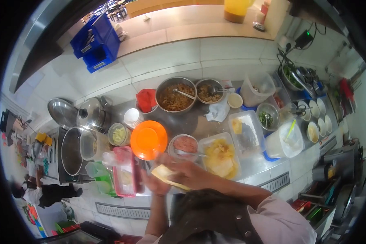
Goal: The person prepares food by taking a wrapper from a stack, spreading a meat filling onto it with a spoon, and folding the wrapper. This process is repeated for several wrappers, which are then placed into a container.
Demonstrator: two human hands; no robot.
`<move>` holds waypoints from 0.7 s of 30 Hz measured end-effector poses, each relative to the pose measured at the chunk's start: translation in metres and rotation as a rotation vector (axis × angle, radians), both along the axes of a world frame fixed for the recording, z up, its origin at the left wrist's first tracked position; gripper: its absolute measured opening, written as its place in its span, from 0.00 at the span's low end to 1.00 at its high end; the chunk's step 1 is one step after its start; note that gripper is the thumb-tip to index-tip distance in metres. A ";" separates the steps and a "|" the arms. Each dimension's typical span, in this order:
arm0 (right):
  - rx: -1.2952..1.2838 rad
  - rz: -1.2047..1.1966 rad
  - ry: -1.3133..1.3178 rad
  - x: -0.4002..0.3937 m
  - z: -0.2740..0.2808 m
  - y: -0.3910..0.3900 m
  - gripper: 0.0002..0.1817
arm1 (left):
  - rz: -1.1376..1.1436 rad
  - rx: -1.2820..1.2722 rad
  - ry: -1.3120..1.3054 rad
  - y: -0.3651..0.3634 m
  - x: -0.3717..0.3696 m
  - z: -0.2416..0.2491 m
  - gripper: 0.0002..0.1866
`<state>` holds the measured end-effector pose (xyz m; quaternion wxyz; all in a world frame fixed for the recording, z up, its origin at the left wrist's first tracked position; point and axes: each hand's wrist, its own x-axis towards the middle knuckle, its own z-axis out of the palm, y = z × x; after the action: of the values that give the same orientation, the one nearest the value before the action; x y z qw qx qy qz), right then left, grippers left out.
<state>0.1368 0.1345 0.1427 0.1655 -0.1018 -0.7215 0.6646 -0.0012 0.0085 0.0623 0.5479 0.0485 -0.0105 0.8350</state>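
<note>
Holding a folded yellow sheet over the counter's near side

Furthest left of the hands that I'll mention, two green cups [95, 170] stand near the pink tray [117, 173], which sits just left of the left hand. The left hand [157, 188] is turned up at the sheet's near side; it is blurred, and from where I stand I can't tell whether it pinches the edge or only lies beside it. Beyond that hand, toward the wall, lies the orange plate [149, 139].

The yellow sheet [162, 173] is between the two hands, its pale end poking out left of the right hand and a thin yellow edge showing below that hand. I'd judge it light, thin and floppy, perhaps a little damp, and easily torn or creased; a flat grip with the finger pads along the fold should suit it better than a hard pinch at a corner. The right hand [185, 173] is curled over it from above, fingers bent around it.

Just beyond the right hand sits a bowl of minced meat [186, 143]; right of it, a clear tray [238, 162] bears more yellow sheets [221, 158]. These rims and the plate look likely to hamper sideways moves. The counter [181, 126] shows bare metal past the meat, while its front edge runs close to the hands; the easiest room seems upward or back toward the apron.
</note>
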 end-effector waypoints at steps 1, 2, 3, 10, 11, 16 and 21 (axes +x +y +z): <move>0.015 0.011 -0.003 -0.008 -0.005 -0.005 0.20 | -0.034 -0.157 0.030 -0.003 0.008 -0.013 0.43; 0.176 -0.031 0.010 -0.016 -0.016 -0.008 0.21 | -0.071 -0.311 0.058 -0.007 0.015 -0.025 0.45; 0.336 -0.074 0.022 -0.020 -0.024 -0.010 0.21 | -0.031 -0.242 0.113 -0.009 0.022 -0.028 0.47; 0.718 -0.214 -0.100 -0.008 -0.094 0.046 0.23 | -0.099 -0.441 -0.002 -0.029 -0.005 -0.031 0.34; 0.654 -0.181 -0.424 -0.002 -0.093 0.059 0.22 | -0.085 -0.427 -0.046 -0.033 -0.010 -0.031 0.33; 0.836 -0.126 -0.545 0.003 -0.146 0.064 0.20 | -0.036 -0.342 -0.134 -0.040 -0.026 -0.038 0.34; 1.084 0.126 -0.791 -0.010 -0.115 0.037 0.19 | -0.039 -0.362 -0.151 -0.043 -0.033 -0.051 0.36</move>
<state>0.1264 0.1715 0.0281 -0.1227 -0.1979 -0.9639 0.1293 -0.0343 -0.0343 0.0117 0.5615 -0.1139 0.0977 0.8138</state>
